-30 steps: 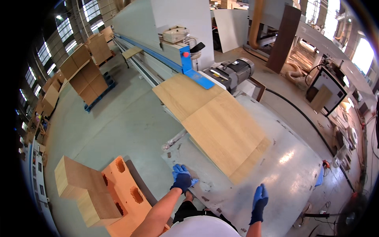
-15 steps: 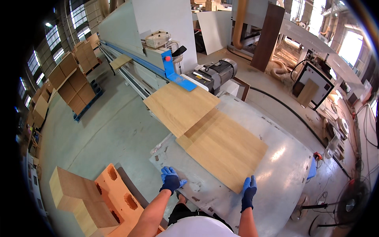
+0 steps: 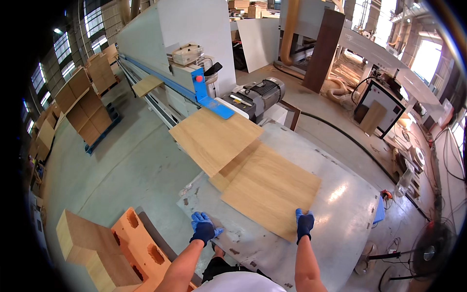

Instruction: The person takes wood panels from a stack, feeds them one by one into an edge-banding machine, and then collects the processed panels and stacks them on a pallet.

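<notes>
My right hand, in a blue work glove, grips the near right corner of a wood-grain board. That board lies skewed over another wood-grain board, which shows as a strip at its far left. My left hand, gloved alike, is open with its fingers spread, over the near left edge of the metal table and apart from the boards. A further wood-grain board sits at the machine's infeed, against the blue guide plate, overlapping the strip.
A long edge machine with a blue rail runs away to the far left, a smaller panel on it. An orange stand with wooden pieces is at near left. A black fan stands at right, stacked panels at left.
My right hand has closed on the board's corner. The top board has slid and turned toward me, uncovering another beneath it. My left hand remains open near the table edge.
</notes>
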